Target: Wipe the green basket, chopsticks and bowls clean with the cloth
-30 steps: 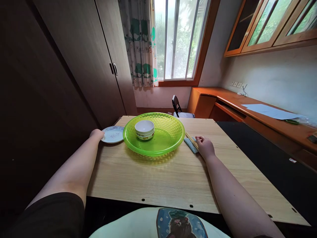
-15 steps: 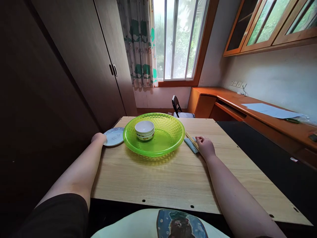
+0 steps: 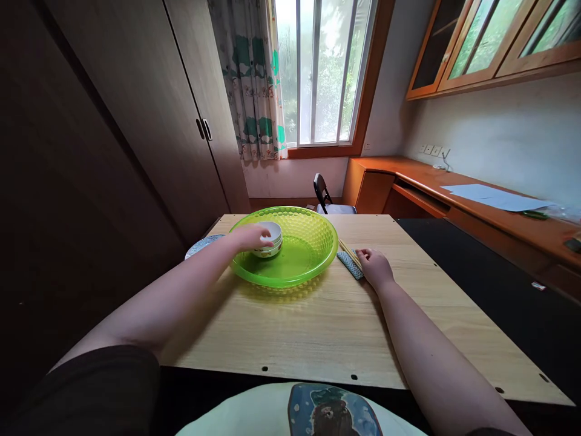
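A bright green plastic basin [image 3: 308,257] sits on the wooden table [image 3: 318,321]. Inside it stand stacked white bowls [image 3: 272,237]. My left hand [image 3: 247,237] reaches over the basin's rim and its fingers close on the top bowl's near edge. My right hand [image 3: 376,267] rests curled on the table beside the basin, touching a blue patterned cloth [image 3: 350,264] with wooden chopsticks [image 3: 348,252] lying on it. A small white plate [image 3: 200,244] lies left of the basin, partly hidden by my left forearm.
A tall wardrobe [image 3: 158,121] stands to the left. A black chair [image 3: 324,195] sits beyond the table under the window [image 3: 322,66]. An orange desk [image 3: 454,194] with papers [image 3: 494,197] runs along the right wall.
My left hand left the small plate and moved right, over the basin's rim, onto the stacked bowls. My right hand stayed by the cloth and chopsticks.
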Tool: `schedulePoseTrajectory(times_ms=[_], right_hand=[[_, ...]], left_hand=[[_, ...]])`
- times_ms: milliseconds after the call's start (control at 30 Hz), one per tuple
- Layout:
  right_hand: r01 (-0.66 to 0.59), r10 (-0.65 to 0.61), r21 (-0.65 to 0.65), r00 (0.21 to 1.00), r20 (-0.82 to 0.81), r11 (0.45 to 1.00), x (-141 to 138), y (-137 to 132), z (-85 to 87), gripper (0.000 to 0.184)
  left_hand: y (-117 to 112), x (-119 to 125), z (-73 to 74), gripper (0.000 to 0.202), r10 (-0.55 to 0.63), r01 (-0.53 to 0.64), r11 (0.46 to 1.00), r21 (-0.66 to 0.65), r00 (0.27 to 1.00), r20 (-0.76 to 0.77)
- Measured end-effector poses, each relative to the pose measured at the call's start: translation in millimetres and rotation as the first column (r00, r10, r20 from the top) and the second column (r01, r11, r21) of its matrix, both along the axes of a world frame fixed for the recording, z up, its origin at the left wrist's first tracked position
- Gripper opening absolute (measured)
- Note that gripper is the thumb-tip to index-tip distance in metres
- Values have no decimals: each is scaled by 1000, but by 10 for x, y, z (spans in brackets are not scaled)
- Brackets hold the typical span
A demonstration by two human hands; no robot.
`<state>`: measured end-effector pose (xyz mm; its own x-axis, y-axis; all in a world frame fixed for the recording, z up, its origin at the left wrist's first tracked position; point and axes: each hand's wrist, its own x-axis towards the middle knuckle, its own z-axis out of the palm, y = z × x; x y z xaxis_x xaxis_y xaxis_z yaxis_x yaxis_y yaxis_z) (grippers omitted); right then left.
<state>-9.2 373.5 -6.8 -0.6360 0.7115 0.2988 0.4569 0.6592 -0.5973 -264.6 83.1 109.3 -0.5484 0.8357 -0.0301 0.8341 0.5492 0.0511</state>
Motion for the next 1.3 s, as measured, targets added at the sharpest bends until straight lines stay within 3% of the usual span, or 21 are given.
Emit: schedulePoseTrajectory(times_ms=[33, 100, 300, 600, 800, 967, 1067, 1167, 1300], right_hand=[[-6, 6, -1, 1000, 15, 1000, 4, -3, 2, 40], [-14, 14, -3, 999, 36, 1000, 7, -11, 10, 40], [-26, 26, 12, 998, 60, 1000, -9, -20, 16, 41], [-38, -2, 108, 939, 345, 993, -14, -19, -9, 26], [-10, -26, 87, 919, 394, 996, -18, -23, -5, 27], [-14, -16, 76, 923, 385, 997, -17, -10, -13, 28], [-12, -17, 73, 920, 391, 997, -14, -9, -5, 28], [-17, -12, 67, 914, 406, 998, -13, -19, 12, 29], [-17, -13, 69, 909, 417, 997, -12, -31, 26, 31]], left_hand=[[93, 72, -47, 47, 26, -27, 992, -120, 1000, -5], [208, 151, -149, 51, 0, -15, 971, -238, 998, -65], [225, 158, -270, 26, 28, -44, 984, -172, 995, -97], [104, 229, -168, 33, -14, 2, 996, -91, 991, -134], [0, 191, 135, 28, -16, 25, 999, 30, 968, -251], [-308, -14, 503, 29, 38, -24, 999, 45, 942, -334], [-601, -128, 644, 28, 89, -82, 996, 33, 913, -398], [-911, -198, 687, 31, 133, -161, 987, -21, 875, -466], [-1242, -259, 616, 30, 129, -202, 973, -111, 877, -462]])
